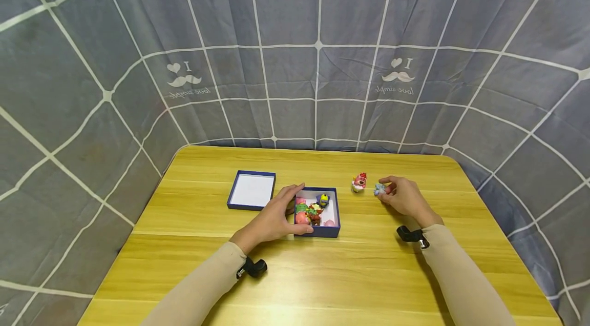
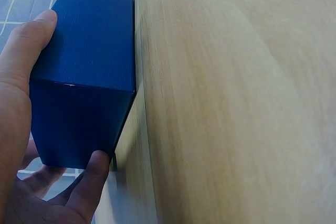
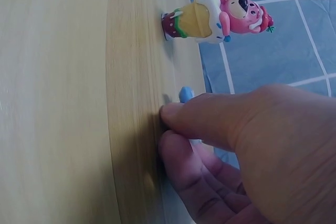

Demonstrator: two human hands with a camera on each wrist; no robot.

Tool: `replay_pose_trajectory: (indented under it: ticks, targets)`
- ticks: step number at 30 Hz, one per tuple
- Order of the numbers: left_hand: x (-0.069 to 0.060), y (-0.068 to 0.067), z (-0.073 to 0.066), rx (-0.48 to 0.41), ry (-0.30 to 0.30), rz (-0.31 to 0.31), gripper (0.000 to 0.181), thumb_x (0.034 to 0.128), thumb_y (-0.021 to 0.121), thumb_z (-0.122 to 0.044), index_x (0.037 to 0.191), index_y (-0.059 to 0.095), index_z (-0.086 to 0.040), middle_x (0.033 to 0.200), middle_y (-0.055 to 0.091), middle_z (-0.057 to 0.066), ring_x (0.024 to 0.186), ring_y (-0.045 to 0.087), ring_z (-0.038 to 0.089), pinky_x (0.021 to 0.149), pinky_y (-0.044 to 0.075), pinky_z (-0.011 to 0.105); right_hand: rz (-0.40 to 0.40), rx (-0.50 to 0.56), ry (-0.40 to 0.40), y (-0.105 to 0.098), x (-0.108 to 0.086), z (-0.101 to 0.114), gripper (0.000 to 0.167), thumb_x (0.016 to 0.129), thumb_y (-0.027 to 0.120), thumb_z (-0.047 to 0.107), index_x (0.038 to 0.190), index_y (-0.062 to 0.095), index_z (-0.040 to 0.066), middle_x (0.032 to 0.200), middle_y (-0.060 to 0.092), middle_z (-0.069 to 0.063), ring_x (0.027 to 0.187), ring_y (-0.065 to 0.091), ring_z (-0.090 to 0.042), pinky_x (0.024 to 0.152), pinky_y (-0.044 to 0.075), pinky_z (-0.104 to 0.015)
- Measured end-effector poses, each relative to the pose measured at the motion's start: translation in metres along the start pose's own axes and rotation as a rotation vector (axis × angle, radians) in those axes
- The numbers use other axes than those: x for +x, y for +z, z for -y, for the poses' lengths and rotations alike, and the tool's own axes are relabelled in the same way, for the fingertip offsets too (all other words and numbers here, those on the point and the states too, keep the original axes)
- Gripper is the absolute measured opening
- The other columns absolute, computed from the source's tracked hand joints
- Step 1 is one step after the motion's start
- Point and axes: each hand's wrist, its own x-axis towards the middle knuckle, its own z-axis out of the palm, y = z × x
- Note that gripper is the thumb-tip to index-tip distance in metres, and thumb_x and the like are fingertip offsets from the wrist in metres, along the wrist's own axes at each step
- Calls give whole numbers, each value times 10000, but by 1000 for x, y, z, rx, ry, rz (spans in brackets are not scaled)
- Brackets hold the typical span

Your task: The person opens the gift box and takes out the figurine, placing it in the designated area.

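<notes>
A blue box (image 1: 325,232) with a white inside holds several small figures, among them a yellow and blue one (image 1: 323,200) and a pink one (image 1: 302,218). My left hand (image 1: 272,218) grips the box's left side, thumb at the front; in the left wrist view, fingers and thumb hold the box (image 2: 84,40). My right hand (image 1: 405,198) pinches a small light-blue figure (image 1: 380,189) at the table's right; the right wrist view shows only a bit of its blue (image 3: 186,94) past the thumb. Left of it, a pink bear figure (image 1: 359,182) stands upright.
A blue-edged lid (image 1: 252,190), white inside up, lies left of the box on the wooden table (image 1: 295,280). A grey curtain with white lines (image 1: 295,75) hangs behind the table's back edge and at both sides.
</notes>
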Motion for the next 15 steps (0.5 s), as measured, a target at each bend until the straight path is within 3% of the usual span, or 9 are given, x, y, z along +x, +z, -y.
replay_pose_trajectory:
  ticks: [15]
  targets:
    - [1, 0, 1, 11, 5, -6, 1201, 921, 1012, -511, 1854, 341, -164, 1888, 346, 201, 1726, 421, 465, 1399, 374, 682, 2, 10, 0, -2, -2, 2, 515, 1028, 893, 149, 1487, 742, -30, 1093, 818, -169, 979, 787, -293, 836, 596, -380]
